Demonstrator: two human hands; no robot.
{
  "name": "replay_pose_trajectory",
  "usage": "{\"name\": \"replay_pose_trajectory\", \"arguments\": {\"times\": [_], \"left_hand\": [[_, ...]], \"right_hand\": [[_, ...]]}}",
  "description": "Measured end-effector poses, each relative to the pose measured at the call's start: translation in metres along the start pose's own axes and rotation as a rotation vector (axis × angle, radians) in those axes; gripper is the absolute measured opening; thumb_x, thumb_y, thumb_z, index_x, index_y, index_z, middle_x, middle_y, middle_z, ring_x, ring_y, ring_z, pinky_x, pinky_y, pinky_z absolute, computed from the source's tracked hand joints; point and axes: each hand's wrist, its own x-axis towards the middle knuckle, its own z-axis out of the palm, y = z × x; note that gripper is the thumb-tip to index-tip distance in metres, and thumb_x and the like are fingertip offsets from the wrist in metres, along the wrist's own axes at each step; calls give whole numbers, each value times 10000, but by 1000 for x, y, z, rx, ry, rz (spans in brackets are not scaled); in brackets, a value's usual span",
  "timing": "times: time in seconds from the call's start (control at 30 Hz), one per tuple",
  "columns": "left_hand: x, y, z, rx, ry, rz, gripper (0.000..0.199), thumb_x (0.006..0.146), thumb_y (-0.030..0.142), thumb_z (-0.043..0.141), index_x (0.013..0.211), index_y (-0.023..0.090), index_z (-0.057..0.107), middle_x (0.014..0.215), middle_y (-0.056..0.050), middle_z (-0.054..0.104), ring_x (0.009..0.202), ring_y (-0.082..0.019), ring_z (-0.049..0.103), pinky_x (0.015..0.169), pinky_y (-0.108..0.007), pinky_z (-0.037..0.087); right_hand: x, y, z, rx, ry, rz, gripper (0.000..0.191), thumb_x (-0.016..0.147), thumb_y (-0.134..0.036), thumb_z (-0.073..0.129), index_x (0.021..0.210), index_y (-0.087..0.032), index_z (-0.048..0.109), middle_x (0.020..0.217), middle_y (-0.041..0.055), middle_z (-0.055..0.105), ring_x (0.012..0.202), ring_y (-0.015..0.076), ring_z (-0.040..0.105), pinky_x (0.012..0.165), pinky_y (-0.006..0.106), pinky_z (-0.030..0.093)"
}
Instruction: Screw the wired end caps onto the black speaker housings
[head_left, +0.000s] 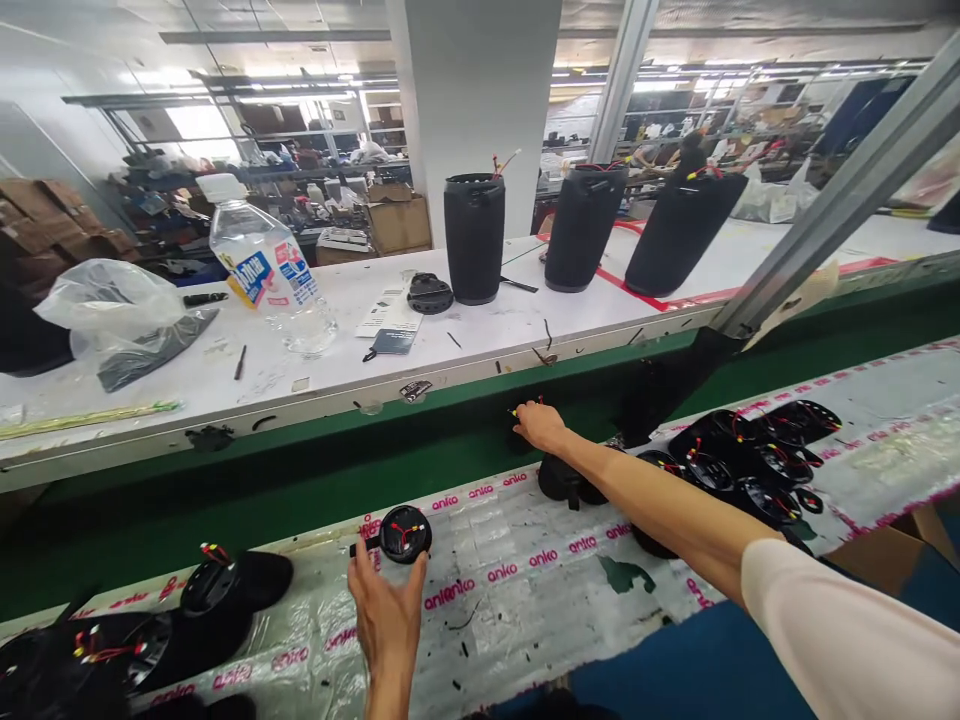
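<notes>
My left hand (pixel 390 610) is low in the middle of the view, thumb and fingers apart around the near edge of a round black part (pixel 405 533) with red and yellow wires. It touches or nearly touches that part, which has a black strap at its left. My right hand (pixel 538 424) reaches over the dark green strip with its fingers closed. A small yellow and a red wire tip show beside those fingers; what they hold is too small to name. Below the right wrist sits a dark piece (pixel 559 480), partly covered by the forearm.
Black wired housings lie in groups at left (pixel 210 585) and right (pixel 709 465). On the white shelf (pixel 337 370) stand three black cylinders (pixel 475 240), a plastic bottle (pixel 270 265) and a plastic bag (pixel 112 300). A metal post (pixel 840 190) slants up at right.
</notes>
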Motion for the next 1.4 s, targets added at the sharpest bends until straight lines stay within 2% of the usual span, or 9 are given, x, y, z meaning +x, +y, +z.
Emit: {"name": "replay_pose_trajectory", "arguments": {"times": [0.1, 0.27, 0.43, 0.6, 0.73, 0.8, 0.97, 1.23, 1.4], "left_hand": [[-26, 4, -25, 0, 78, 35, 782, 996, 646, 582, 1536, 85, 512, 1669, -371, 406, 1529, -570, 472, 1142, -718, 496], [-61, 35, -59, -135, 100, 191, 446, 993, 517, 656, 1321, 215, 676, 1588, -215, 578, 1493, -447, 550, 1248, -598, 441], [-54, 74, -69, -643, -386, 21, 514, 890, 575, 816, 1281, 242, 783, 1464, -160, 709, 1427, -441, 596, 1284, -622, 363], [-42, 96, -72, -980, -841, -25, 797, 882, 847, 663, 1351, 215, 790, 1474, -174, 741, 1468, -421, 603, 1247, -555, 446], [-77, 101, -78, -1136, -1211, -141, 985, 661, 901, 809, 1336, 184, 806, 1189, -203, 852, 1107, -458, 803, 968, -557, 632], [-100, 102, -82, -1216, -1183, -277, 878, 751, 814, 789, 1386, 209, 767, 1166, -175, 861, 1022, -402, 830, 880, -490, 650], [-127, 104, -98, -1259, -760, -559, 796, 688, 532, 929, 1390, 210, 738, 1261, -173, 837, 1252, -460, 761, 1069, -558, 609], [-130, 91, -111, -805, -572, -391, 936, 658, 635, 943, 1444, 208, 665, 1350, -168, 810, 1335, -473, 708, 1220, -596, 481], [-137, 83, -110, -691, -487, -384, 954, 634, 603, 943, 1455, 209, 660, 1399, -178, 782, 1426, -492, 631, 1265, -606, 410]], "right_hand": [[0, -1, -3, 83, -4, -12, 427, 1057, -419, 740, 1402, -180, 662, 1411, 134, 666, 1190, 288, 700, 993, 500, 622], [-32, 7, -18, 281, 8, -172, 382, 1061, -417, 731, 1362, -189, 676, 1378, 114, 678, 1174, 280, 700, 987, 503, 617], [-113, 13, -37, 583, -52, -457, 363, 979, -479, 762, 1100, -151, 664, 1032, 38, 682, 920, 199, 645, 811, 327, 563], [-182, -2, -36, 955, -279, -666, 565, 842, -673, 825, 1073, -178, 679, 927, -19, 629, 804, 158, 555, 687, 264, 481], [-198, -16, -18, 1197, -454, -709, 592, 736, -653, 921, 1015, -175, 713, 929, -7, 655, 793, 161, 559, 695, 276, 470], [-205, -17, -12, 1162, -377, -643, 572, 788, -656, 885, 1069, -185, 721, 959, 11, 683, 782, 174, 589, 690, 289, 492], [-243, -11, -18, 720, -18, -461, 422, 1092, -552, 582, 1385, -253, 637, 1329, 99, 730, 1166, 276, 691, 994, 413, 539], [-268, -39, -30, 140, 125, -715, 241, 1168, -364, 502, 1043, -203, 630, 830, 33, 724, 662, 222, 664, 594, 351, 350], [-267, -49, -25, 25, 150, -814, 231, 1158, -337, 543, 983, -200, 607, 813, 21, 711, 625, 202, 651, 537, 377, 230]]}}
